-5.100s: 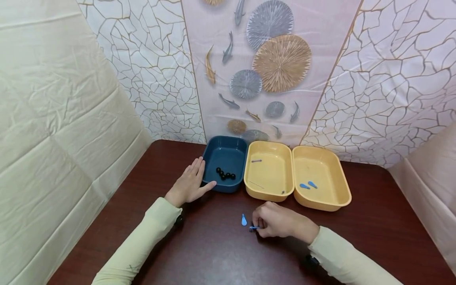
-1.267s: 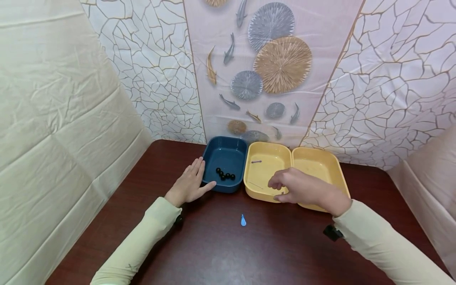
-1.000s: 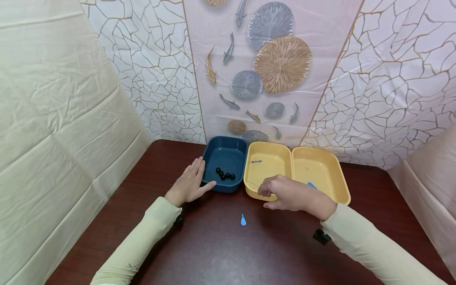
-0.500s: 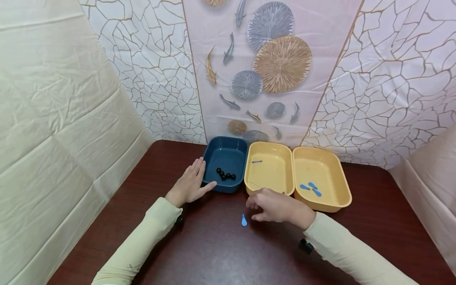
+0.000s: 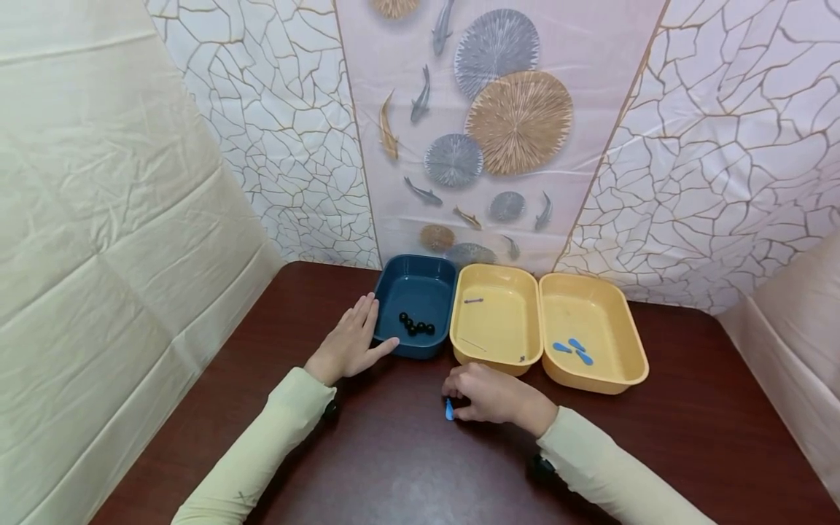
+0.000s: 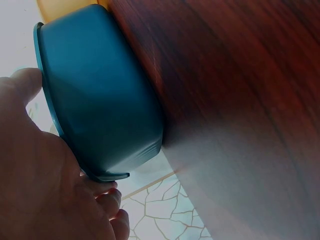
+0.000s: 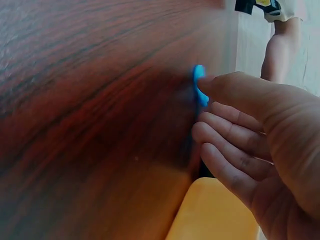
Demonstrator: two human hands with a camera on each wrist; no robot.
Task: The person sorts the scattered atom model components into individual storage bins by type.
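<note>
A small blue teardrop-shaped piece point(image 5: 449, 410) lies on the brown table in front of the trays. My right hand point(image 5: 488, 394) is right over it, thumb tip against its side and fingertips near its narrow end. In the right wrist view a gap shows between thumb and fingers, with the blue piece point(image 7: 201, 85) beside the thumb. My left hand point(image 5: 348, 341) lies with straight fingers along the left side of the dark blue tray point(image 5: 420, 351), thumb at its front rim. Several black beads point(image 5: 411, 325) sit inside that tray.
The middle yellow tray point(image 5: 495, 364) holds a purple bar-like piece point(image 5: 473, 300), a thin pin point(image 5: 474, 344) and a tiny dark piece point(image 5: 522, 359). Three blue teardrop pieces point(image 5: 571, 348) lie in the right yellow tray point(image 5: 630, 328). A patterned cloth point(image 5: 518, 120) hangs behind.
My right hand has come from above the yellow trays down to the blue piece on the table. The right tray shows three blue pieces, up from two. My left hand stays put.
</note>
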